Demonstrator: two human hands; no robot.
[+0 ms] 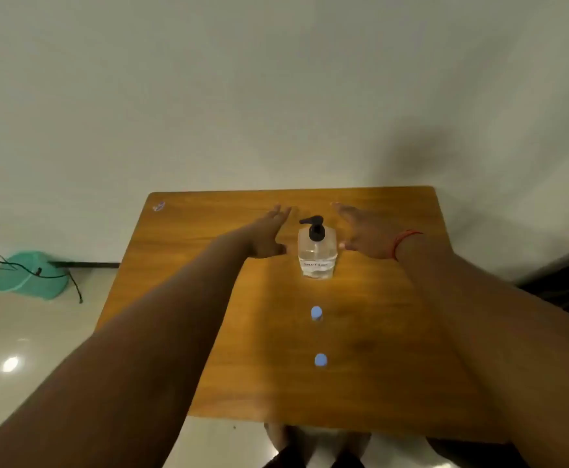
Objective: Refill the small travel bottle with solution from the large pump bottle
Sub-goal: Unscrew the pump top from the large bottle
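A clear large pump bottle (317, 255) with a black pump head stands upright near the middle of the wooden table (208, 298). My left hand (269, 234) reaches out just left of it, fingers straight, holding nothing. My right hand (367, 234) is stretched out just right of it, fingers straight, with a red thread on the wrist. Neither hand clearly touches the bottle. Nearer to me, a small travel bottle with a blue cap (316, 313) stands upright. A second blue-capped item (320, 360) sits closer still; I cannot tell whether it is a bottle or a loose cap.
A small bluish mark (158, 206) lies at the table's far left corner. On the floor to the left sits a green plastic tub (29, 280) with a black cable (73, 285) over it. A plain wall is behind the table.
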